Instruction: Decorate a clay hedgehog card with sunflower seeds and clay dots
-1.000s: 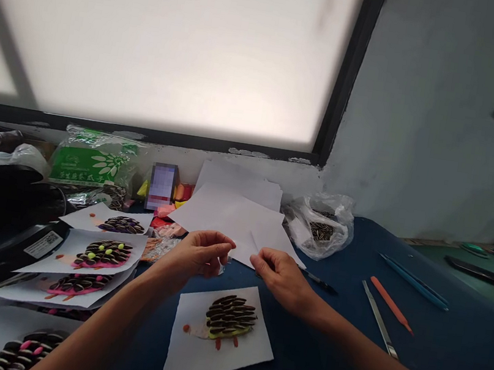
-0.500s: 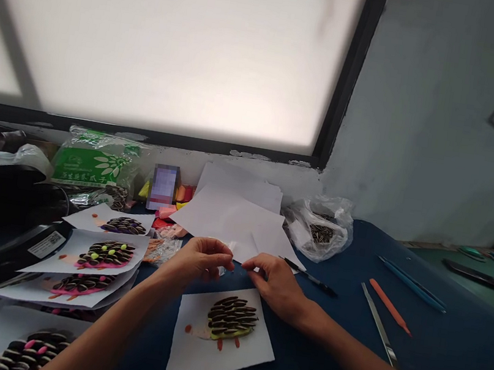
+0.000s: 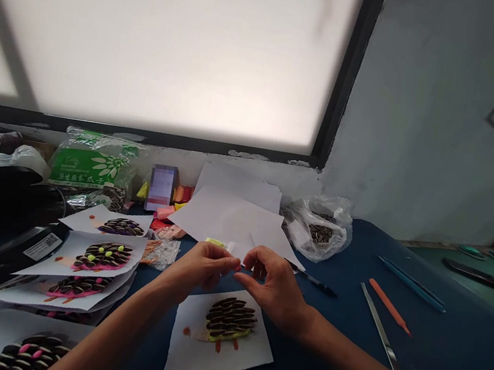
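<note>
A small pink lump of modelling clay point(image 3: 238, 267) shows at the fingertips of my left hand point(image 3: 202, 268), which is pinched on it. My right hand point(image 3: 276, 285) is curved just to the right of the lump, thumb and forefinger apart; whether it touches the clay is hard to see. Below both hands lies a white card point(image 3: 192, 365) with a hedgehog picture point(image 3: 231, 319) on it. Dark striped sunflower seeds form its spines over a yellow-green body, with a pale snout, a brown nose and two brown legs.
Similar hedgehog cards point(image 3: 44, 257) are stacked at left. Behind are a green seed bag point(image 3: 87, 164), coloured clay packs point(image 3: 166, 213), white paper sheets point(image 3: 237, 214) and a clear bag of seeds point(image 3: 321, 230). A black pen point(image 3: 316, 282), orange tool point(image 3: 389, 305), metal blade point(image 3: 378, 328) and blue tweezers point(image 3: 413, 284) lie right.
My hands have drawn closer, their fingertips nearly meeting. The pink clay now shows between them. A yellow packet has come into sight behind my left hand.
</note>
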{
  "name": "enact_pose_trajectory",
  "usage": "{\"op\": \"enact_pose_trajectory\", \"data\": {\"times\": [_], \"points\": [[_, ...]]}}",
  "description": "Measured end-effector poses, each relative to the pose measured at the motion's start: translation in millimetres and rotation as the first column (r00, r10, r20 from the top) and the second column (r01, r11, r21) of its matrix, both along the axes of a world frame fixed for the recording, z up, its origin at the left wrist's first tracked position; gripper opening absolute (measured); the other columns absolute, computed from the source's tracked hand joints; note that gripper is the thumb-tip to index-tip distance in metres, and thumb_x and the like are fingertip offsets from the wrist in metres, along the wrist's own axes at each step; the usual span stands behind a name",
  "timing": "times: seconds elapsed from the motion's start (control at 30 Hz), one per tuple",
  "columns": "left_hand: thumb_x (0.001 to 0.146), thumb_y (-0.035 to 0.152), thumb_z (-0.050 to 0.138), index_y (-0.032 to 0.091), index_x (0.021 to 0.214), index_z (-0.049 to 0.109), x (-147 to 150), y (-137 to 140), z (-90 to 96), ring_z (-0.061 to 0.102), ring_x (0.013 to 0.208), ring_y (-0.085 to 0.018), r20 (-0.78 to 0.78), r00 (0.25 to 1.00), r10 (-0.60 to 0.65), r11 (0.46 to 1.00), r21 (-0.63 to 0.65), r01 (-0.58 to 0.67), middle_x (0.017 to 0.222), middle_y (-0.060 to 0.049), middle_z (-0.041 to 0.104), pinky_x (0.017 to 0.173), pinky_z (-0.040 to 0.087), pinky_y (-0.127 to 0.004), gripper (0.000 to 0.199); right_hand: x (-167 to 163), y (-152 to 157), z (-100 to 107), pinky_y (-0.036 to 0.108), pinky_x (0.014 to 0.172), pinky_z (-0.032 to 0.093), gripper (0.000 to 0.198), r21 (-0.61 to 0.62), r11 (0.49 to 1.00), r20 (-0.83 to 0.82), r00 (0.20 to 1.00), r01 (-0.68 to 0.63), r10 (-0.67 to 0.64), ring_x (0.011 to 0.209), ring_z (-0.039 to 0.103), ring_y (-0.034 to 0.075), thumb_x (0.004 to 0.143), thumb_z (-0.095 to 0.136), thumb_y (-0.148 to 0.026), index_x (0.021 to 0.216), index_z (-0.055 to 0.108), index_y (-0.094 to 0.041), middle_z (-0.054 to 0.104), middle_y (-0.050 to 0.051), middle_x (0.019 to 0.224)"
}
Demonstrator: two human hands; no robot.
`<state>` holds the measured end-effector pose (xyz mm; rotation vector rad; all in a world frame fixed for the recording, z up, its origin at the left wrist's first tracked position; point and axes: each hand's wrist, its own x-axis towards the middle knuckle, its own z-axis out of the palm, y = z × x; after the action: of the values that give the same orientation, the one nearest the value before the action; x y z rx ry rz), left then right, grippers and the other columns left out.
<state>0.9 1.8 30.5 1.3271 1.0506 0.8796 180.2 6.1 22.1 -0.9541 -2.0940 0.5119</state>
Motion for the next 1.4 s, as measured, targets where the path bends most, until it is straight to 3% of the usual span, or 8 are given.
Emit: {"op": "enact_pose_trajectory", "data": {"times": [0.17, 0.33, 0.47, 0.57, 0.8, 1.13, 1.23, 1.4], "points": [[0.074, 0.059, 0.062, 0.016, 0.059, 0.057, 1.5, -2.3, 3.9, 0.031, 0.042, -0.006, -0.105, 0.993, -0.056, 0.995, 0.073, 0.064, 0.046, 0.006, 0.041, 0.042, 0.021, -0.022, 0.046, 1.8, -0.3, 1.0, 0.024, 0.059, 0.042, 0.006, 0.049, 0.999, 0.002, 1.000, -0.012, 0.012, 0.064, 0.054, 0.012, 0.084, 0.063, -0.018, 0.078, 0.062, -0.018, 0.060, 0.000, 0.074], [0.079, 0.049, 0.052, 0.015, 0.078, 0.069, -10.9, 4.9, 6.3, 0.044, 0.046, -0.011, -0.435, 0.883, 0.175, 0.968, 0.238, -0.075, 0.057, 0.001, 0.055, 0.046, 0.033, -0.024, 0.038, 1.8, -5.5, 5.5, 0.025, 0.062, 0.044, 0.007, -0.005, 0.999, 0.074, 0.996, -0.049, 0.049, 0.067, 0.055, 0.013, 0.086, 0.062, -0.020, 0.081, 0.067, -0.018, 0.062, 0.003, 0.082], [0.073, 0.031, 0.060, 0.017, 0.088, 0.072, -28.0, 13.7, -5.7, 0.060, 0.079, -0.024, -0.537, 0.744, 0.398, 0.895, 0.406, -0.186, 0.081, -0.007, 0.068, 0.069, 0.043, -0.031, 0.024, 1.3, -11.1, 8.6, 0.026, 0.064, 0.045, 0.012, -0.095, 0.992, 0.168, 0.981, -0.086, 0.101, 0.067, 0.055, 0.013, 0.088, 0.061, -0.022, 0.083, 0.072, -0.019, 0.062, 0.003, 0.084], [0.073, 0.025, 0.060, 0.020, 0.094, 0.072, -33.7, 15.5, -15.4, 0.056, 0.104, -0.030, -0.583, 0.667, 0.464, 0.857, 0.486, -0.171, 0.104, -0.010, 0.068, 0.088, 0.041, -0.037, 0.025, 1.3, -13.9, 10.5, 0.026, 0.063, 0.044, 0.010, -0.124, 0.987, 0.208, 0.970, -0.102, 0.126, 0.069, 0.055, 0.013, 0.086, 0.063, -0.020, 0.084, 0.073, -0.019, 0.061, 0.003, 0.083], [0.076, 0.022, 0.056, 0.014, 0.106, 0.070, -31.5, 14.3, -20.7, 0.052, 0.111, -0.034, -0.665, 0.585, 0.465, 0.854, 0.510, -0.099, 0.111, -0.015, 0.067, 0.096, 0.037, -0.043, 0.033, 2.3, -15.5, 11.3, 0.023, 0.060, 0.041, 0.007, -0.189, 0.975, 0.268, 0.949, -0.115, 0.164, 0.065, 0.052, 0.010, 0.081, 0.067, -0.016, 0.080, 0.073, -0.019, 0.061, 0.001, 0.080], [0.073, 0.020, 0.057, 0.018, 0.100, 0.069, -30.2, 14.6, -11.5, 0.053, 0.108, -0.030, -0.604, 0.658, 0.449, 0.861, 0.491, -0.137, 0.108, -0.012, 0.064, 0.092, 0.038, -0.040, 0.030, 2.0, -14.7, 9.7, 0.024, 0.060, 0.041, 0.008, -0.160, 0.982, 0.295, 0.945, -0.096, 0.140, 0.064, 0.052, 0.010, 0.081, 0.067, -0.016, 0.080, 0.073, -0.020, 0.062, 0.001, 0.081], [0.071, 0.025, 0.059, 0.019, 0.081, 0.070, -29.3, 12.8, -1.1, 0.060, 0.082, -0.023, -0.586, 0.756, 0.290, 0.924, 0.376, -0.063, 0.081, -0.005, 0.067, 0.071, 0.045, -0.031, 0.016, 2.7, -15.0, 10.0, 0.024, 0.059, 0.041, 0.009, -0.164, 0.981, 0.290, 0.946, -0.099, 0.144, 0.064, 0.053, 0.010, 0.082, 0.066, -0.016, 0.079, 0.073, -0.020, 0.062, 0.001, 0.081], [0.066, 0.030, 0.066, 0.018, 0.070, 0.070, -27.5, 5.3, 7.4, 0.051, 0.049, -0.011, -0.523, 0.849, -0.075, 0.984, 0.098, 0.148, 0.058, 0.003, 0.060, 0.046, 0.036, -0.021, 0.013, 1.9, -15.4, 11.3, 0.023, 0.059, 0.041, 0.010, -0.184, 0.978, 0.296, 0.944, -0.096, 0.148, 0.064, 0.054, 0.010, 0.082, 0.066, -0.015, 0.081, 0.074, -0.021, 0.062, 0.001, 0.081]]}}
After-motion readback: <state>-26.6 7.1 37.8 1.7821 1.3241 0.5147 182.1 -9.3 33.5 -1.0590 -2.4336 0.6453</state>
